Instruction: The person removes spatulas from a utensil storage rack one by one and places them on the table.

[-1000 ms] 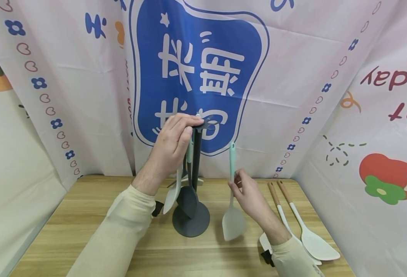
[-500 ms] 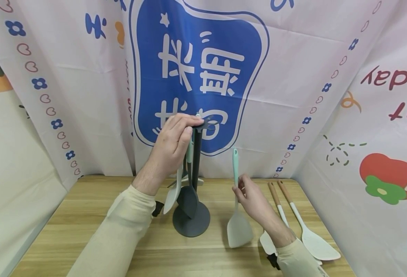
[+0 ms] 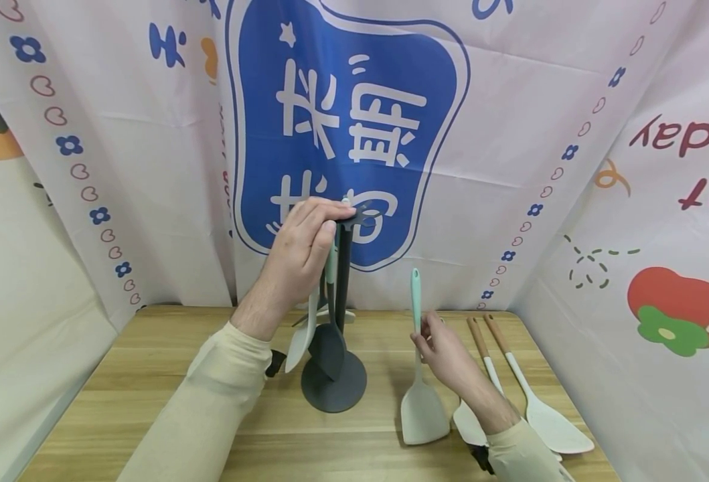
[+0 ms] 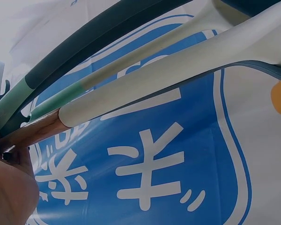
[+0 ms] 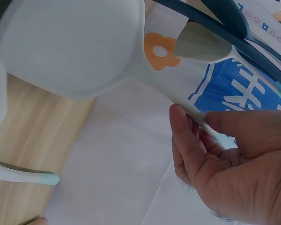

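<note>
My right hand (image 3: pixel 450 351) pinches the thin shaft of a pale spatula (image 3: pixel 424 412) with a mint-green handle, held upright with its blade down. In the right wrist view, thumb and fingers close on the shaft below the broad blade (image 5: pixel 75 42). At the top of a dark utensil stand (image 3: pixel 334 388) is my left hand (image 3: pixel 300 248), fingers over the hook ring and thumb against its side. From the stand hang a dark spoon-like utensil (image 3: pixel 328 351) and a pale one (image 3: pixel 299 348). The left wrist view shows a wooden handle (image 4: pixel 37 129) beside the fingers.
On the table's right side lie white utensils with wooden handles, including a spatula (image 3: pixel 553 422). Another white utensil (image 3: pixel 470 425) is partly hidden by my right forearm. A printed cloth (image 3: pixel 481 134) stands behind the wooden table (image 3: pixel 149 388).
My right hand has moved right and down toward me, carrying the spatula away from the stand. My left hand and the hanging utensils have stayed put.
</note>
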Demonstrator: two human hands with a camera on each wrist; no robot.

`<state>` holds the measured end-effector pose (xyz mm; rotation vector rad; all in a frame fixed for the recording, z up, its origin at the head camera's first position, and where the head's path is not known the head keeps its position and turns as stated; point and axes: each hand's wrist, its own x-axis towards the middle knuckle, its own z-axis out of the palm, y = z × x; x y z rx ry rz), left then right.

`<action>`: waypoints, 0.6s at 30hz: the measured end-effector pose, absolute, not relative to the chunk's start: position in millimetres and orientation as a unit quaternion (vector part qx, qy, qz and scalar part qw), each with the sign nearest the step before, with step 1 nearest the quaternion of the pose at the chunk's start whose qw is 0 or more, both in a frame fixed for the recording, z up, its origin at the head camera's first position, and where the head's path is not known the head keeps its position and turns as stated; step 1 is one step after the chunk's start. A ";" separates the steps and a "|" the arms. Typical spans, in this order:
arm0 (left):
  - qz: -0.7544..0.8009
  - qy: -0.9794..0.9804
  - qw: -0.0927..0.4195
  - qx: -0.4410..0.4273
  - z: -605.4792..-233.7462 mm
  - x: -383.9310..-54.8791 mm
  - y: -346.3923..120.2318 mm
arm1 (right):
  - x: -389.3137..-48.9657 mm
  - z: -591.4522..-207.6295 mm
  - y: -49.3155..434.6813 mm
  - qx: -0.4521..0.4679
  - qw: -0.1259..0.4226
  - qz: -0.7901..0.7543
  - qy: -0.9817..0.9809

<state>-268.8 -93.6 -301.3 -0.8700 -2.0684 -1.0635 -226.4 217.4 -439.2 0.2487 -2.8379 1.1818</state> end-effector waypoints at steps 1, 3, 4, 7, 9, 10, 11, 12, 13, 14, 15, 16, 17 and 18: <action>-0.405 -0.788 0.324 -0.332 -301.3 -268.8 -93.7 | -226.6 -440.0 218.1 0.079 0.025 0.384 -0.919; -0.405 -0.786 0.327 -0.333 -301.2 -268.6 -93.6 | -226.7 -441.4 219.4 0.074 0.016 0.389 -0.918; -0.405 -0.785 0.329 -0.334 -301.0 -268.7 -93.5 | -226.9 -442.2 220.1 0.072 0.010 0.392 -0.917; -0.404 -0.783 0.332 -0.336 -300.9 -269.2 -93.3 | -227.5 -444.1 221.8 0.061 -0.002 0.400 -0.914; -0.404 -0.782 0.334 -0.337 -300.9 -269.4 -93.1 | -228.0 -445.5 222.7 0.054 -0.008 0.402 -0.914; -0.404 -0.782 0.334 -0.337 -301.0 -269.6 -93.1 | -228.2 -446.1 223.1 0.053 -0.009 0.403 -0.914; -0.403 -0.782 0.334 -0.337 -301.0 -269.6 -93.2 | -228.4 -446.8 223.5 0.052 -0.010 0.402 -0.914; -0.403 -0.782 0.335 -0.338 -301.1 -269.9 -93.2 | -228.6 -447.5 224.1 0.052 -0.010 0.402 -0.914; -0.403 -0.782 0.335 -0.338 -301.2 -269.7 -93.3 | -228.8 -448.1 224.6 0.051 -0.011 0.403 -0.914; -0.403 -0.782 0.335 -0.338 -301.3 -269.9 -93.3 | -229.1 -449.2 225.2 0.049 -0.012 0.403 -0.914; -0.403 -0.782 0.335 -0.338 -301.5 -270.0 -93.3 | -229.4 -450.3 225.9 0.048 -0.013 0.403 -0.914; -0.403 -0.782 0.334 -0.338 -301.6 -270.0 -93.3 | -229.5 -450.8 226.5 0.049 -0.014 0.404 -0.913; -0.403 -0.782 0.334 -0.338 -301.7 -270.0 -93.4 | -229.7 -451.6 227.2 0.048 -0.014 0.404 -0.913; -0.403 -0.782 0.334 -0.338 -301.8 -270.1 -93.4 | -229.8 -452.3 227.8 0.047 -0.016 0.404 -0.913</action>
